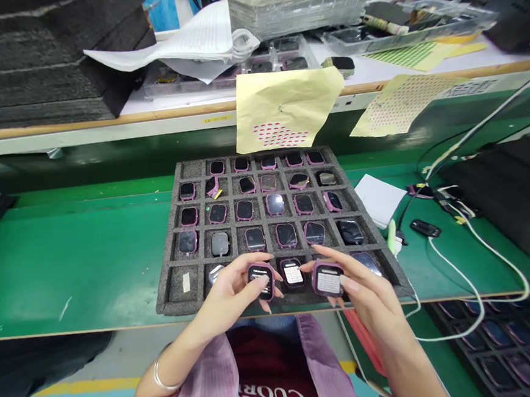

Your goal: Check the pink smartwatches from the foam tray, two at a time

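Observation:
My left hand (247,285) grips a purple-framed smartwatch (262,281), its dark screen showing white text, with the thumb lying on the glass. In my right hand (351,277) is another purple smartwatch (327,278) with a pale lit screen, pinched between thumb and fingers. Between the two hands a third watch (292,273) with a white lit screen sits in a compartment of the grey foam tray (182,307). Both held watches are over the tray's front row. Many similar watches, mostly with dark screens, lie in the other compartments. My hands partly hide the front row.
Behind the tray, yellow paper sheets (285,105) hang from a shelf edge (149,125). White cables (460,287) and a small black device (426,228) lie at right. A second tray of watches (510,344) is at lower right; black foam stacks (43,63) stand at upper left.

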A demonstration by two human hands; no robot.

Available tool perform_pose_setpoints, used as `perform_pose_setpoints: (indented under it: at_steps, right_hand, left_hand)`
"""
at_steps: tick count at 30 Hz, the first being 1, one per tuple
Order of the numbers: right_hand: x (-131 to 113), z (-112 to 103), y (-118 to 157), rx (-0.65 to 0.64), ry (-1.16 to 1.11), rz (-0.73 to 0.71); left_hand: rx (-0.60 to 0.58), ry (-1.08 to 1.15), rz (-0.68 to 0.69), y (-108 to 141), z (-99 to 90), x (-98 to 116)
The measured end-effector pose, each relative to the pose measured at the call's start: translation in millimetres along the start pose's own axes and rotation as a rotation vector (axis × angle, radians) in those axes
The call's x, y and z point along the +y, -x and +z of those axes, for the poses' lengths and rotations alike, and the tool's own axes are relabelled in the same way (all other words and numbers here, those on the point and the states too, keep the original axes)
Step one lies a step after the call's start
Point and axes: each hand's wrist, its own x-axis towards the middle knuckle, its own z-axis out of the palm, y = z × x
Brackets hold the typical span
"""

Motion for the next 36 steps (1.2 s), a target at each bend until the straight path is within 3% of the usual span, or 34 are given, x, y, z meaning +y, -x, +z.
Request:
perform_pose_setpoints:
  at_steps: [7,14,17,20,22,24,30,34,36]
  right_hand:
    - [-6.5,-36.6,0.9,0.004,0.376,-0.027]
    - [0.3,-67.7,-12.9,-0.151,0.989,-0.262]
    - [-3.7,-80.0,-9.3,-0.102,1.082,-0.25]
    - [-3.2,-83.1,-2.0,0.017,1.151,-0.201]
    - [1.1,-76.3,2.7,0.111,1.182,-0.163]
    - [7.2,-66.0,6.4,0.212,1.181,-0.14]
    - [23.3,-59.3,11.4,0.446,1.056,-0.145]
    - [23.5,-62.9,8.0,0.431,0.879,-0.156]
    - [19.3,-58.3,6.0,0.442,0.746,-0.165]
  left_hand:
    - [-0.014,0.004,0.02,2.0,-2.6,0.3]
    - [-0.036,-0.064,0.028,8.1,-5.1,3.6]
    - [0.02,-0.314,0.019,35.0,-23.9,11.4]
    - [0.226,-0.74,0.007,66.9,-58.5,16.7]
    - [0.335,-1.037,0.053,80.6,-82.0,16.9]
    - [0.354,-1.269,0.099,86.9,-98.9,15.7]
    - [0.136,-1.601,0.164,84.4,-110.2,28.2]
    - [0.383,-1.817,0.237,55.2,-111.5,42.7]
    - [0.407,-1.938,0.168,33.1,-110.9,45.1]
